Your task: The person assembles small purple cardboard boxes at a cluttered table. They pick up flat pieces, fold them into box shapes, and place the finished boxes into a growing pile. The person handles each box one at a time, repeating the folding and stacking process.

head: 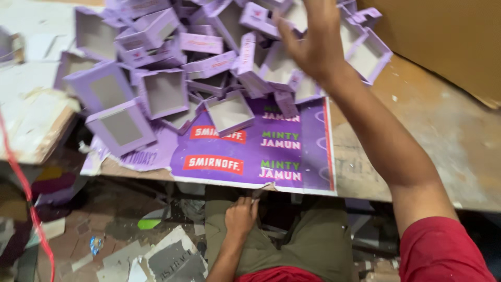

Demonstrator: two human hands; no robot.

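My left hand [241, 215] pinches the purple sheet [250, 151] at the worktop's [443, 141] near edge; my right hand [310, 39] spreads over lilac boxes [156, 89].

Your right hand [313, 39] stretches far across the desk [438, 136], arm extended, fingers spread loose; your left hand [241, 215] rests curled below the desk's near edge.

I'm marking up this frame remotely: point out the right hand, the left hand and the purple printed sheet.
right hand [313, 44]: head view, on the back of the hand, raised over the box pile.
left hand [241, 215]: head view, on the knuckles, below the table edge.
purple printed sheet [313, 151]: head view, on its bare right part.
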